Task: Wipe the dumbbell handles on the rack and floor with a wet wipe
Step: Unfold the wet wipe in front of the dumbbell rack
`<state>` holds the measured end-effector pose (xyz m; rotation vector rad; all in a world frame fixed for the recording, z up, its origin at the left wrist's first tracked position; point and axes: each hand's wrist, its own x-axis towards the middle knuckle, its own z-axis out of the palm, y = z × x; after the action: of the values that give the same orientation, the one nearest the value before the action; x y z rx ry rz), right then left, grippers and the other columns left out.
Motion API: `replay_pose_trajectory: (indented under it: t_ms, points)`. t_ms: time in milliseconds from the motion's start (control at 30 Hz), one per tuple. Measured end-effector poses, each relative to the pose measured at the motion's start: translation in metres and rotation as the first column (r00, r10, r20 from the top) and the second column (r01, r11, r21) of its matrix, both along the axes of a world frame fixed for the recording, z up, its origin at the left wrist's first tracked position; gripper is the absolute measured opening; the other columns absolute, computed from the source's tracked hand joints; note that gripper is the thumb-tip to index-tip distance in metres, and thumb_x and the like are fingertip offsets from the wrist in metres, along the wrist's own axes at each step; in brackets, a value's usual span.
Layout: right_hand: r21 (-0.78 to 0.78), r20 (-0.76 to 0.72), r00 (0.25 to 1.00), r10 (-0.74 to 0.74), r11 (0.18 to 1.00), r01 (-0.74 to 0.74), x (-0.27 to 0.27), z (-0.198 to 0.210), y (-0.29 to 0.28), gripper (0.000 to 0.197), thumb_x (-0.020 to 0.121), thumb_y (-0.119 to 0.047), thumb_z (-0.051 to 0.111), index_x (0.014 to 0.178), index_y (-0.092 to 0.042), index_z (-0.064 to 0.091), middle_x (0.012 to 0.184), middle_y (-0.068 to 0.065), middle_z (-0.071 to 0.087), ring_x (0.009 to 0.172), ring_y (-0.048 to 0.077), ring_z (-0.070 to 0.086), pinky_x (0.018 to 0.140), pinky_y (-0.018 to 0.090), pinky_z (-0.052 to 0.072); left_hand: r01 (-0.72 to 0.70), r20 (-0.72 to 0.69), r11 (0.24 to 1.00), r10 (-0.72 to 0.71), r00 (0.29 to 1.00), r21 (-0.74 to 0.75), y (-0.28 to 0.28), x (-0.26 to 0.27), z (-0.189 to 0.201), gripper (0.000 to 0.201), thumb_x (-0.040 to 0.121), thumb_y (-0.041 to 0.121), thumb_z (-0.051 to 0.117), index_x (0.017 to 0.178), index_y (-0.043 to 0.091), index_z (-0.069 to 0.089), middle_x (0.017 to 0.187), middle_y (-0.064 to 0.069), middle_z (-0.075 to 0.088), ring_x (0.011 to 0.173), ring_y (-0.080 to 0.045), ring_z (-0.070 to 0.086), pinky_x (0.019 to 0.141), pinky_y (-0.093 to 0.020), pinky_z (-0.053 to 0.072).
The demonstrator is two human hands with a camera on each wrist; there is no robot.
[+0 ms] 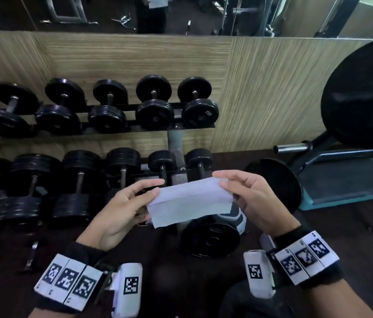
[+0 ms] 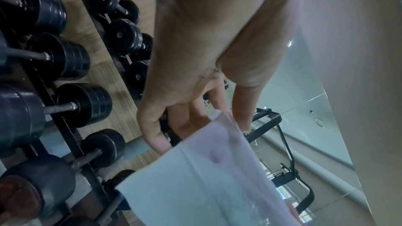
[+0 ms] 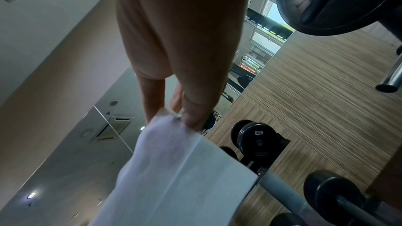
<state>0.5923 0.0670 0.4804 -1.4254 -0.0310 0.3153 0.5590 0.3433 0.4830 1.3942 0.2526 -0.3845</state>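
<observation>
Fingertips [image 1: 224, 183] of both hands pinch the wet wipe [image 1: 190, 203] at its two upper corners, stretched above the floor dumbbells; limp, light and damp, it likely handles best bunched in the palm around a handle.

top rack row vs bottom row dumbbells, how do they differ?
The top row sits higher, against the wood wall panel; the bottom row sits near the floor, closer to the hands. Top-row handles look shorter and mostly hidden between plates; bottom-row handles show longer bare metal. Both rows have black round plates.
</observation>
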Motion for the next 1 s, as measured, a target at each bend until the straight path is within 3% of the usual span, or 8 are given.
replay_pose_trajectory:
  t_ms: [133, 267, 400, 467, 600, 800, 933, 1000]
  points:
    - [-0.003, -0.018, 0.999, 0.032, 0.999, -0.032, 0.015, -0.004, -0.002, 0.023, 0.092, -0.001, 0.064, 0.113, 0.001, 0.07, 0.069, -0.001, 0.068, 0.075, 0.017, 0.063, 0.083, 0.034, 0.048, -0.028, 0.064, 1.0, 0.028, 0.998, -0.004, 0.0, 0.015, -0.001, 0.029, 0.091, 0.011, 0.065, 0.118, 0.019, 0.068, 0.077, 0.0, 0.066, 0.077, -0.013, 0.061, 0.078, -0.029, 0.051]
    - [0.075, -0.042, 0.999, 0.018, 0.997, -0.015, 0.034, -0.007, 0.008, 0.022, 0.094, -0.001, 0.061, 0.113, 0.0, 0.071, 0.096, 0.017, 0.073, 0.089, 0.022, 0.069, 0.084, 0.027, 0.057, -0.059, 0.124, 0.991, 0.044, 0.991, 0.12, 0.008, 0.036, -0.005, 0.022, 0.09, 0.015, 0.068, 0.108, 0.027, 0.073, 0.078, -0.007, 0.067, 0.078, -0.019, 0.06, 0.083, -0.042, 0.047]
    - [-0.028, -0.085, 0.983, 0.163, 0.986, -0.166, 0.057, -0.009, 0.02, 0.023, 0.092, -0.003, 0.065, 0.113, 0.003, 0.07, 0.093, 0.023, 0.071, 0.078, 0.014, 0.067, 0.07, 0.017, 0.053, -0.085, 0.182, 0.979, 0.051, 0.982, 0.184, 0.018, 0.065, -0.008, 0.018, 0.091, 0.021, 0.068, 0.105, 0.03, 0.074, 0.07, -0.006, 0.049, 0.059, -0.003, 0.053, 0.068, -0.029, 0.044]
    - [-0.1, -0.104, 0.967, 0.234, 0.965, -0.244, 0.071, -0.011, 0.027, 0.024, 0.089, -0.004, 0.069, 0.112, 0.002, 0.071, 0.098, 0.031, 0.069, 0.08, 0.018, 0.067, 0.07, 0.018, 0.053, -0.077, 0.2, 0.98, 0.04, 0.979, 0.182, 0.026, 0.082, -0.008, 0.017, 0.091, 0.022, 0.068, 0.104, 0.03, 0.074, 0.077, -0.01, 0.053, 0.07, -0.006, 0.058, 0.076, -0.029, 0.047]
    - [-0.13, -0.117, 0.98, 0.162, 0.976, -0.177, 0.11, -0.01, 0.046, 0.021, 0.089, -0.006, 0.07, 0.109, -0.002, 0.074, 0.094, 0.019, 0.07, 0.078, 0.016, 0.064, 0.066, 0.02, 0.052, -0.037, 0.194, 0.972, -0.009, 0.981, 0.232, 0.051, 0.119, -0.009, 0.014, 0.093, 0.027, 0.066, 0.102, 0.03, 0.076, 0.092, -0.008, 0.074, 0.092, -0.017, 0.067, 0.091, -0.034, 0.048]
    - [-0.011, -0.121, 0.984, 0.132, 0.991, -0.134, 0.168, -0.007, 0.086, 0.042, 0.08, -0.008, 0.074, 0.121, -0.005, 0.07, 0.107, 0.014, 0.072, 0.094, 0.019, 0.067, 0.084, 0.022, 0.054, 0.068, 0.207, 0.943, -0.142, 0.968, 0.325, 0.092, 0.17, -0.005, 0.018, 0.083, 0.023, 0.077, 0.1, 0.03, 0.075, 0.059, 0.011, 0.047, 0.059, -0.007, 0.048, 0.064, -0.015, 0.041]
    - [-0.06, -0.108, 0.989, 0.103, 0.992, -0.11, 0.198, -0.008, 0.108, 0.042, 0.077, -0.003, 0.077, 0.118, -0.006, 0.071, 0.097, 0.011, 0.072, 0.079, 0.014, 0.067, 0.068, 0.017, 0.053, 0.062, 0.259, 0.883, -0.203, 0.944, 0.466, 0.114, 0.205, -0.01, 0.022, 0.08, 0.015, 0.079, 0.099, 0.026, 0.075, 0.058, 0.02, 0.058, 0.059, -0.001, 0.054, 0.067, -0.012, 0.044]
    - [-0.146, -0.081, 0.991, 0.102, 0.983, -0.114, 0.211, -0.01, 0.116, 0.041, 0.074, -0.012, 0.085, 0.114, -0.012, 0.074, 0.091, 0.011, 0.067, 0.076, 0.018, 0.06, 0.072, 0.024, 0.05, 0.027, 0.293, 0.849, -0.212, 0.932, 0.528, 0.123, 0.219, -0.015, 0.015, 0.084, 0.018, 0.077, 0.096, 0.026, 0.076, 0.067, 0.025, 0.064, 0.062, 0.0, 0.056, 0.068, -0.014, 0.045]
